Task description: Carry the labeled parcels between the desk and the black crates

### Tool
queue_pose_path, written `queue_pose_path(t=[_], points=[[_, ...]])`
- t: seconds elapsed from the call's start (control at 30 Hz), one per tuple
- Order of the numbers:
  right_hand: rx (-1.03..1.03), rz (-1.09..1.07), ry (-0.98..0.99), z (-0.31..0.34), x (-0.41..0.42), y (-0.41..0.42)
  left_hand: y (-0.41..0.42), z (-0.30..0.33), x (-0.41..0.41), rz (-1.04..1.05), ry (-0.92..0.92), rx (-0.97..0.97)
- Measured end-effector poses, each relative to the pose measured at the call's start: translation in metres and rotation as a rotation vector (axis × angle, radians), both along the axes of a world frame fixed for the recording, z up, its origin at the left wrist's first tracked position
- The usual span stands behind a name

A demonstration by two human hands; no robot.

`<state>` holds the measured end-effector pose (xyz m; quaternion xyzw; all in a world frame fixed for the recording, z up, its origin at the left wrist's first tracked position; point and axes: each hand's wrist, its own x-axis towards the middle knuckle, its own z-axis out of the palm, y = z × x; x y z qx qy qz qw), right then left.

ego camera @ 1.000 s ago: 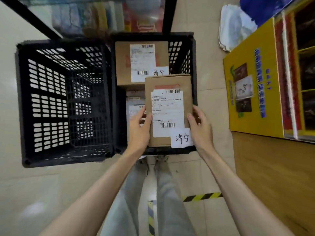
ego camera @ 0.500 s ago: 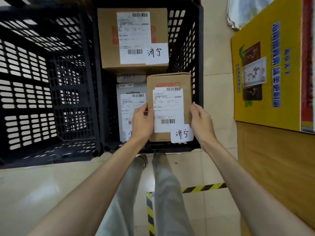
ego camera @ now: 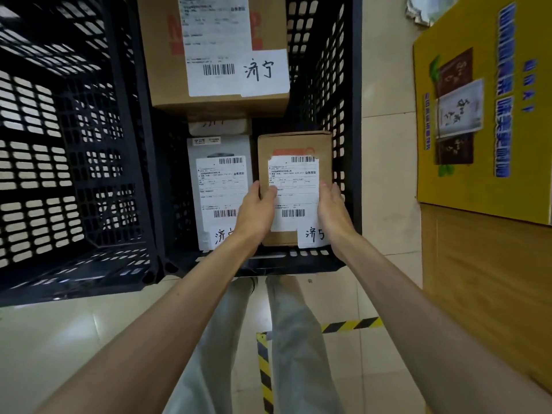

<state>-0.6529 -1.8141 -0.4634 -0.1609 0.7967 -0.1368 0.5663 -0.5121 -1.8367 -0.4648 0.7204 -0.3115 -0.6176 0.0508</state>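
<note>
A small brown labeled parcel (ego camera: 294, 162) is down inside the right black crate (ego camera: 349, 144), at its near right corner. My left hand (ego camera: 257, 213) grips its left side and my right hand (ego camera: 331, 210) grips its right side. Beside it on the left lies a white labeled parcel (ego camera: 221, 186). A large brown labeled parcel (ego camera: 215, 55) fills the far half of the same crate, resting higher. The left black crate (ego camera: 59, 144) shows no parcels.
A yellow printed box (ego camera: 478, 115) stands on a wooden desk (ego camera: 478, 279) at the right. Yellow-black hazard tape (ego camera: 349, 325) marks the tiled floor by my legs. Stacked papers (ego camera: 418, 10) lie at the far right.
Both hands have lowered the small brown parcel from above the crate rim down into the right crate, next to the white parcel. My view has moved closer to the crates.
</note>
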Motion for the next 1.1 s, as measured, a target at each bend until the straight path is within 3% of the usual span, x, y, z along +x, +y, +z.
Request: queue_pose_path(t=[0.3, 0.47, 0.6, 0.73, 0.87, 1.1], points=[[0.024, 0.026, 0.053, -0.020, 0.002, -0.003, -0.012, -0.010, -0.015, -0.002, -0.008, 0.035], [-0.040, 0.123, 0.127, -0.007, 0.005, 0.003, 0.002, 0.011, -0.014, -0.038, -0.002, -0.057], [-0.089, 0.198, 0.108, 0.000, 0.001, 0.010, 0.014, 0.018, -0.004, -0.195, -0.033, -0.193], [-0.194, 0.436, 0.159, -0.001, -0.003, 0.015, 0.020, 0.011, 0.011, -0.469, -0.046, -0.301], [-0.221, 0.613, 0.186, -0.017, 0.000, 0.021, 0.016, 0.005, 0.010, -0.627, -0.035, -0.245], [-0.210, 0.607, 0.175, -0.045, 0.001, 0.033, 0.020, -0.027, 0.006, -0.593, -0.045, -0.124]])
